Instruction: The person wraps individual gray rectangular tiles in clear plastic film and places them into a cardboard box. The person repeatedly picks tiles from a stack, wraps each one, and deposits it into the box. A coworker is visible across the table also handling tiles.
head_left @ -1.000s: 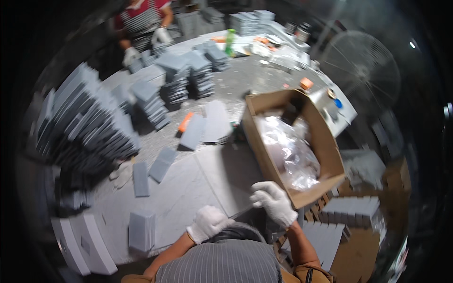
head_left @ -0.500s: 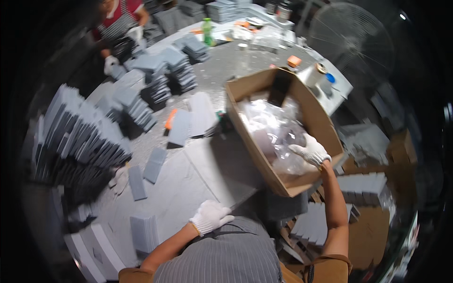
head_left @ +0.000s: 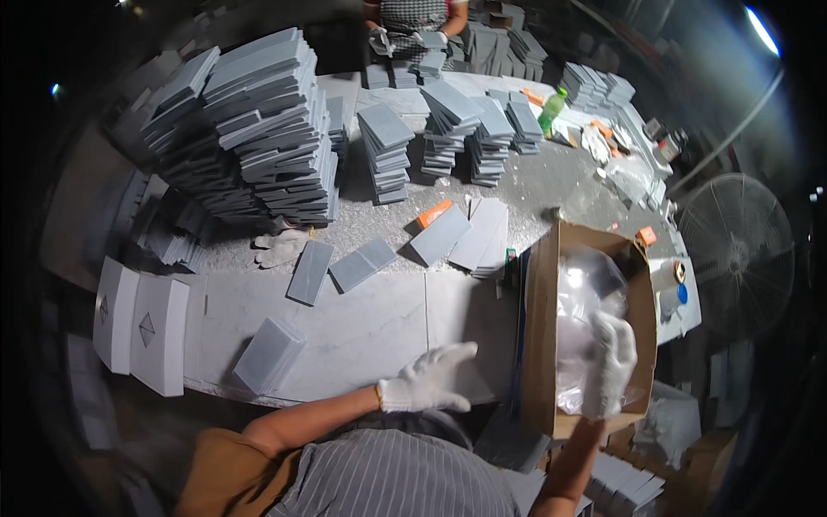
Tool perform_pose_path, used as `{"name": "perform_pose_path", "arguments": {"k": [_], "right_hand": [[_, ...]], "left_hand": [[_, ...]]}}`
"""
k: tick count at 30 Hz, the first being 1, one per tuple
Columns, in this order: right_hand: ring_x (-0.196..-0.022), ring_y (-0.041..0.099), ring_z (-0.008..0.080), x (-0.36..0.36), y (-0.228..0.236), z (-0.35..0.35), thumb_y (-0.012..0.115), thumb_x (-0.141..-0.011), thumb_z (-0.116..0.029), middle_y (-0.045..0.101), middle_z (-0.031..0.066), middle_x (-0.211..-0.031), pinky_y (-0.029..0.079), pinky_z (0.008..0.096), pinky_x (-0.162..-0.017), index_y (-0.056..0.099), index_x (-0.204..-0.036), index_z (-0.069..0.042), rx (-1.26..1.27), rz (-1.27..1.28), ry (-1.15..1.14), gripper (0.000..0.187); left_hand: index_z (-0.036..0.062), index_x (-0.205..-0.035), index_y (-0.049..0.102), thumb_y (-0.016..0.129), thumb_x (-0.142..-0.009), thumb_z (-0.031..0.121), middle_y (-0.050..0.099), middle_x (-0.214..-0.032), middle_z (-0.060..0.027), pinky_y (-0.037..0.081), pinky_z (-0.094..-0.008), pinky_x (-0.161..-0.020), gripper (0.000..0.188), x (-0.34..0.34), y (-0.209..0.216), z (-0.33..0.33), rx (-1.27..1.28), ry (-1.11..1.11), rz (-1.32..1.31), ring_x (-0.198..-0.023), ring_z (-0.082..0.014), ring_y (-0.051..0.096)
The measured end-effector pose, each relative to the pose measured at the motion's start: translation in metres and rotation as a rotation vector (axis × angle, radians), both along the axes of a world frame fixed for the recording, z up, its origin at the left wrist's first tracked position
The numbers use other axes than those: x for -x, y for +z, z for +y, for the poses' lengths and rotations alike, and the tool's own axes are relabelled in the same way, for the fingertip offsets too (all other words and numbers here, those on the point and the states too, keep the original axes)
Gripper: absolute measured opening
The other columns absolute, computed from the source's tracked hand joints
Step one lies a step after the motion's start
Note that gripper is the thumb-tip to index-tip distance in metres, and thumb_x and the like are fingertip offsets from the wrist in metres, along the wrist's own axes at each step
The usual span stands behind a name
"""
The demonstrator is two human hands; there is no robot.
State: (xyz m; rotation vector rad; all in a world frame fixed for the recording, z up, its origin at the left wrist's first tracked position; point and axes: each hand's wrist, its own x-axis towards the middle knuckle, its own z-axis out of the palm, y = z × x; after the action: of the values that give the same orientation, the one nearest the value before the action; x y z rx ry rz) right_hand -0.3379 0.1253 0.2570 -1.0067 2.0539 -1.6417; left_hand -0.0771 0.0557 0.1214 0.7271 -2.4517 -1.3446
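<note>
My right hand (head_left: pixel 613 364), in a white knit glove, is inside an open cardboard box (head_left: pixel 538 345) at the right of the table. Its fingers are drawn together against a clear plastic bag (head_left: pixel 575 332), one of the crumpled, shiny bags filling the box. Where the fingertips meet the plastic is partly hidden. My left hand (head_left: pixel 431 377), gloved alike, is held over the table's near edge with fingers spread and nothing in them. Left of it lies a small stack of grey tiles (head_left: pixel 269 355). Two loose grey tiles (head_left: pixel 362 264) lie farther back.
Tall stacks of grey tiles (head_left: pixel 276 129) stand at the left, with lower stacks (head_left: pixel 491 142) toward the back. A gloved co-worker (head_left: pixel 413 21) holds a tile across the table. A green bottle (head_left: pixel 554 110) stands at the back; a large fan (head_left: pixel 736 246) is at the right.
The view has turned rightward, so the table shifts in the picture. My left hand has lifted from beside my apron and spread its fingers. My right hand's fingers have drawn together in the box.
</note>
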Motion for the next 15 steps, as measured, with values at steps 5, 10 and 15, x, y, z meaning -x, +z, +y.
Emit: {"name": "perform_pose_path", "arguments": {"k": [5,10,15], "right_hand": [[-0.075,0.06,0.0109,-0.097,-0.04,-0.064,0.064,-0.094,-0.017,0.067,0.0051,-0.097,0.05,0.0252,-0.069,0.066,-0.113,-0.002,0.007,-0.416,0.397,0.024],[-0.105,0.061,0.0161,-0.109,-0.06,-0.064,0.065,-0.093,-0.007,0.064,0.0107,-0.115,0.049,0.0286,-0.092,0.054,-0.127,0.001,0.023,-0.535,0.414,0.036],[-0.129,0.051,0.0292,-0.079,-0.096,-0.037,0.079,-0.081,-0.025,0.05,0.0165,-0.139,0.043,0.0395,-0.106,0.046,-0.139,-0.002,-0.144,0.017,0.482,0.071]], "left_hand": [[0.0032,-0.149,0.027,0.081,-0.077,0.016,0.042,-0.146,-0.0159,0.036,-0.0365,-0.112,0.091,0.027,0.02,-0.026,-0.323,0.108,0.096,-0.134,-0.0266,0.042],[-0.0003,-0.103,0.068,0.064,-0.095,0.022,0.07,-0.092,-0.0066,0.053,-0.0264,-0.07,0.024,-0.006,0.008,-0.038,-0.829,0.578,0.706,-0.078,-0.012,0.064],[-0.0013,-0.102,0.067,0.058,-0.097,0.014,0.069,-0.085,-0.0096,0.055,-0.0368,-0.072,0.018,-0.052,-0.038,-0.068,-0.97,0.737,0.549,-0.07,-0.0189,0.064]]}}
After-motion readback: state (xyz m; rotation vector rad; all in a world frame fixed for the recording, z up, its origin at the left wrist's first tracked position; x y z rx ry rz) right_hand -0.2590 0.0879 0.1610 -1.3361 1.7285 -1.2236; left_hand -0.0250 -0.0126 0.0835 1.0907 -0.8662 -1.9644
